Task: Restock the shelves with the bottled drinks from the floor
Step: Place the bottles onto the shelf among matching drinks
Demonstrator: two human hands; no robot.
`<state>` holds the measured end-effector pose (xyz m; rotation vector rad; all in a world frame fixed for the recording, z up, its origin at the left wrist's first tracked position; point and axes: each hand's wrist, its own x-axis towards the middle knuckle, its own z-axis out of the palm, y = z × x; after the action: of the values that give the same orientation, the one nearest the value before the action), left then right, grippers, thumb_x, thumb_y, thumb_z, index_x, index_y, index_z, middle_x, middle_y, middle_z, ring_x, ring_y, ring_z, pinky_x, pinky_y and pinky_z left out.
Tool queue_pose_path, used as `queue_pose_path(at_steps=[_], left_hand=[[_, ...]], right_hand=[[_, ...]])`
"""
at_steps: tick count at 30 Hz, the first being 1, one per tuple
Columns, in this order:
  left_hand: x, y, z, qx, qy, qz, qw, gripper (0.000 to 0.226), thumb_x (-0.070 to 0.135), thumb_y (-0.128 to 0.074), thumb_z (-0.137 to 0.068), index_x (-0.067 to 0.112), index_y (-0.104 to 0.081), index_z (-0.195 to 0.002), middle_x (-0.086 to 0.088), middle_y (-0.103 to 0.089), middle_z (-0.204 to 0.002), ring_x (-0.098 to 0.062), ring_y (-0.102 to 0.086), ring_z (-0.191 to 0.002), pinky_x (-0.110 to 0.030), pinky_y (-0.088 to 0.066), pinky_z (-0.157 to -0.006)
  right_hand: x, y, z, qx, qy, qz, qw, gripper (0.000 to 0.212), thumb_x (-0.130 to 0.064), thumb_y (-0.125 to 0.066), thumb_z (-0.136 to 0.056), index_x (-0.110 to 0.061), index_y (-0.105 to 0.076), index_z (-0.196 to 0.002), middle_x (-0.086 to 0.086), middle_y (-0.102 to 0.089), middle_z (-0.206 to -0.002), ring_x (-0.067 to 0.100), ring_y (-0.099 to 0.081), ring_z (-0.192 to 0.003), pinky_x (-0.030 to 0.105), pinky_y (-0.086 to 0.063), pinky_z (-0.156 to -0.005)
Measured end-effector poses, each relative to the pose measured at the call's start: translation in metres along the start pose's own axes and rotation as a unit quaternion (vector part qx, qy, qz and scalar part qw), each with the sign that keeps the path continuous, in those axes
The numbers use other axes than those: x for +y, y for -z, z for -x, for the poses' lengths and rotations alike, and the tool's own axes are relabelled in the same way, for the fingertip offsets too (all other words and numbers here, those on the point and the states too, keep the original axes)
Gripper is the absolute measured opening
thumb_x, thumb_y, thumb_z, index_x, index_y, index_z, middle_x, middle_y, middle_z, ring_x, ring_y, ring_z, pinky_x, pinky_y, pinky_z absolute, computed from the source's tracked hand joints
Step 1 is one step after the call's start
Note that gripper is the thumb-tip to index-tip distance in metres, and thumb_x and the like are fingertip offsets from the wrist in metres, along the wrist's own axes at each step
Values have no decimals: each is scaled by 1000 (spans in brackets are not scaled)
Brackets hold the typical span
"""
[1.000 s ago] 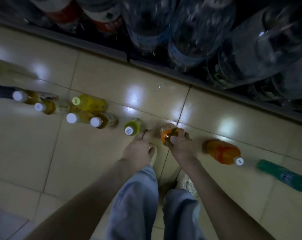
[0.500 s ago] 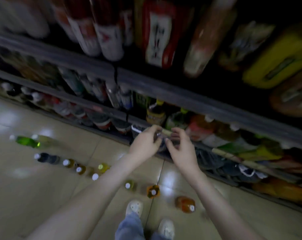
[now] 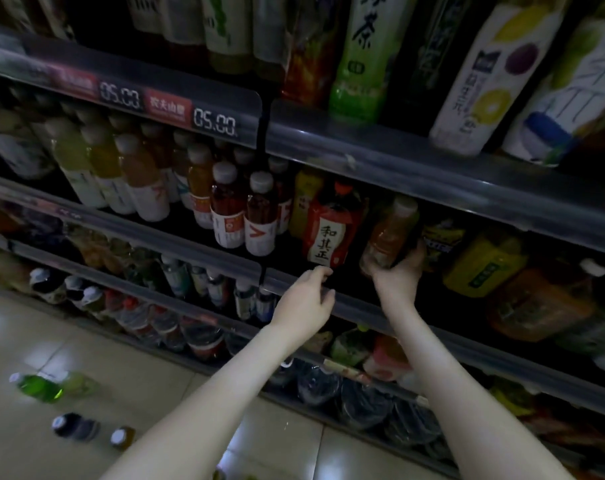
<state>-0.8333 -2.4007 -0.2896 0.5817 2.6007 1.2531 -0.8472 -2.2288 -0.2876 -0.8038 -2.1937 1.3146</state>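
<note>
My right hand (image 3: 398, 271) grips the base of an orange drink bottle (image 3: 391, 230) with a pale cap, tilted into the middle shelf between a red-labelled bottle (image 3: 330, 230) and a dark yellow-printed pack (image 3: 439, 240). My left hand (image 3: 308, 299) hovers at the shelf's front rail (image 3: 359, 306) with fingers loosely curled and nothing in it. On the floor at lower left lie a green bottle (image 3: 39, 388), a dark bottle (image 3: 74, 426) and a small amber one (image 3: 122, 438).
Shelves full of bottled drinks rise in front, with price tags (image 3: 169, 109) on the upper rail. Large water bottles (image 3: 363, 400) fill the lowest shelf. Pale tiled floor (image 3: 86, 358) spreads at lower left.
I have risen from the floor, where my right hand took the orange bottle. Both hands moved up to the shelves, and the right now holds the bottle inside the middle shelf.
</note>
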Motion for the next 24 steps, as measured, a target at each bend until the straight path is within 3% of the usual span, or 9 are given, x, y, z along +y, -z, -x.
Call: queue_pose_path(at_steps=[3,5,9,12,16,19,21,24], left_hand=[[4,1,-2,9,-5,-2,1000,41,30,-44,-101,20,-38,-140,-1,-43,-140,-16,-49,-121,-31,-47,-93],[5,2,-4,10,-5,-2,1000,41,30,-43,-101,20,-39,-140,-1,-43,-140,-16,-49,-121,-32,-48,-91],[4,6,-3,14,-3,-1,1000,41,29,-44,-101,20,-39,-140,-1,-44,-139,-17,-49,-121,-32,-48,-90],[4,9,4,13,-8,4,1000,44,29,-46,-100,22,-36,-142,0,-42,-142,-15,-46,-125,-30,-46,-94],[19,19,23,0,-38,13,999,57,34,-53,-96,26,-27,-147,6,-32,-150,-11,-33,-135,-27,-37,-104],[39,27,47,-56,-65,13,996,75,37,-61,-90,30,-17,-151,8,-23,-155,-10,-23,-141,-26,-28,-110],[52,30,70,-84,-58,53,993,84,35,-69,-81,36,-19,-149,8,-37,-149,-11,-37,-134,-31,-37,-108],[60,41,113,-96,11,135,986,88,26,-76,-69,44,-28,-140,12,-62,-118,-5,-62,-103,-32,-55,-88]], right_hand=[[0,-14,-31,-14,-37,4,999,92,-28,-78,-79,-10,-19,-148,8,-46,-136,22,-49,-121,20,-36,-85],[2,-20,-44,-36,-73,38,996,79,-37,-72,-82,-9,-30,-143,6,-54,-127,24,-57,-111,24,-39,-74],[9,-15,-33,-21,-42,36,998,65,-34,-72,-81,-7,-41,-132,9,-61,-117,29,-61,-106,26,-40,-73],[7,8,6,-32,10,-15,999,45,-28,-76,-80,-14,-50,-113,-3,-62,-97,21,-63,-96,25,-42,-74],[-16,52,59,-60,63,-31,996,56,-23,-80,-77,-27,-41,-118,-10,-54,-103,7,-53,-93,24,-40,-85],[-38,85,90,-149,100,-19,984,62,-24,-84,-71,-29,-48,-121,-21,-57,-102,-6,-55,-88,13,-42,-77],[-51,100,112,-220,107,-27,969,64,-21,-88,-65,-28,-55,-119,-19,-63,-104,-6,-61,-90,10,-47,-70],[-66,112,149,-313,102,-63,942,62,-18,-91,-58,-31,-60,-110,-15,-68,-101,-6,-64,-91,11,-51,-72]])
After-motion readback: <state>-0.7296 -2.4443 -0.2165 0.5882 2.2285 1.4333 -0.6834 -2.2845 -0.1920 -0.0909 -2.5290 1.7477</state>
